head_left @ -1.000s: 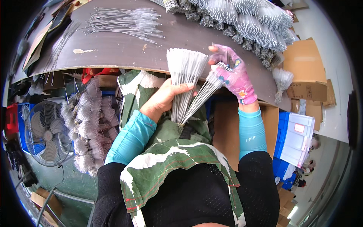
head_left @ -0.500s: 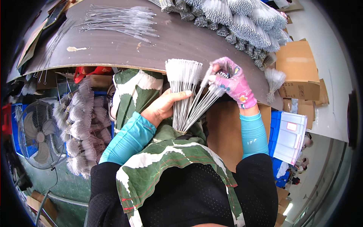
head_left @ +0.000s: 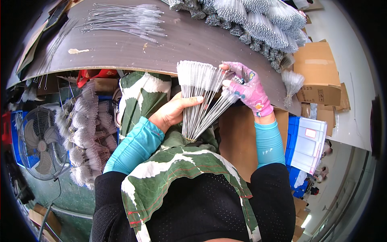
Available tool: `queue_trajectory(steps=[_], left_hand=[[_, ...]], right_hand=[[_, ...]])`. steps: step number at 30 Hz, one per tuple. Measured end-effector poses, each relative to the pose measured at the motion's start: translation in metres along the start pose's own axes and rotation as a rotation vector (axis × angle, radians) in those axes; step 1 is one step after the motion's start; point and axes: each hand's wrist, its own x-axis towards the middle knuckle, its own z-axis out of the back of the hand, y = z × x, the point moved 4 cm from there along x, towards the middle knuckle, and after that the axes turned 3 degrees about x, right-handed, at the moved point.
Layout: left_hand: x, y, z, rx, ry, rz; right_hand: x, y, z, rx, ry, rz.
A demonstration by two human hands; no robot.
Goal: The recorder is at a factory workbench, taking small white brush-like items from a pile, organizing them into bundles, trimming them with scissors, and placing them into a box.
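Clock positions reckoned from the middle of the view.

Item: brush bundle (head_left: 196, 80), thin wire stems, white bristle heads. At centre, heads toward 12 o'clock, stems converging toward 6 o'clock, just above the person's lap.

Item: left hand (head_left: 173, 112), bare, turquoise sleeve. On the 9 o'clock side of the bundle; grip closed around the stems, thumb laid across them toward 3 o'clock.

Item: right hand (head_left: 248, 88), pink flowered glove with bare fingertips, turquoise sleeve. At 2 o'clock; grip curled around the head end of a smaller brush group (head_left: 211, 115), fanned out from the bundle and meeting it at the lower stem ends. Thumb and forefinger sit beside a bristle head; whether they pinch it, cannot tell.

Item: surface (head_left: 117, 48), grey-brown, curving across the top. It carries loose brushes (head_left: 125, 20) at 11 o'clock, heads toward 3 o'clock, and piled bundles (head_left: 262, 24) at 1 o'clock.

Surroundings: cardboard box (head_left: 318, 66), 2 o'clock; white crate (head_left: 310, 145), 3 o'clock; hanging brush bunches (head_left: 84, 121), 9 o'clock; fan (head_left: 41, 145), beyond them, 9 o'clock; green-and-white apron (head_left: 169, 165), 7 o'clock.
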Motion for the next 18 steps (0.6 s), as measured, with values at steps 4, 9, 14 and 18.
queue_trajectory(steps=[4,9,14,18], left_hand=[[0.0,0.0,0.001,-0.002,-0.003,0.022],[-0.001,-0.002,-0.002,0.032,-0.002,0.006],[-0.002,-0.005,-0.008,0.071,-0.031,-0.025],[-0.005,-0.009,-0.013,0.132,-0.108,-0.045]], right_hand=[[-0.001,0.001,-0.005,0.123,-0.024,-0.062],[0.005,0.0,-0.004,0.12,-0.009,-0.048],[0.012,0.001,0.0,0.089,-0.007,0.032],[0.021,-0.004,0.005,0.082,0.044,-0.159]])
